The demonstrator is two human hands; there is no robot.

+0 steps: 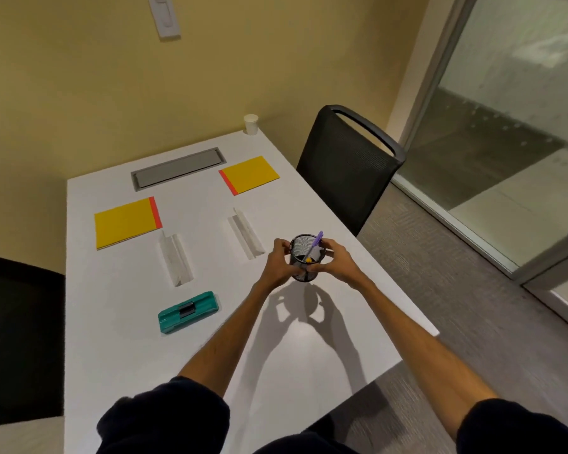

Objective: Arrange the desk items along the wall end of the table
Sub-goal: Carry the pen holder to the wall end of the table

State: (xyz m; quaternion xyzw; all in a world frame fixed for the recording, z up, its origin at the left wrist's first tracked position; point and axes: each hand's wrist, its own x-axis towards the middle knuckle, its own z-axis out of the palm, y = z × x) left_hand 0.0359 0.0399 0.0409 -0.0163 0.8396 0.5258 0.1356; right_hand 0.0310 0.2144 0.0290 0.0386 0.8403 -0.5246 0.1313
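Both hands, left hand (277,262) and right hand (336,262), clasp a black mesh pen cup (305,257) above the white bench (118,306), a purple pen (315,242) inside.

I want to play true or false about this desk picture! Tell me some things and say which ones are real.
1. Both hands hold the black mesh pen cup. True: the left hand and right hand wrap its sides.
2. The purple pen lies flat on the table. False: it stands tilted inside the cup.
3. There are two yellow notepads. True: one on the left, one farther right.
4. The teal eraser sits against the wall. False: it is nearer the person than either notepad.
5. The white paper cup is tipped over. False: it stands upright at the far corner.
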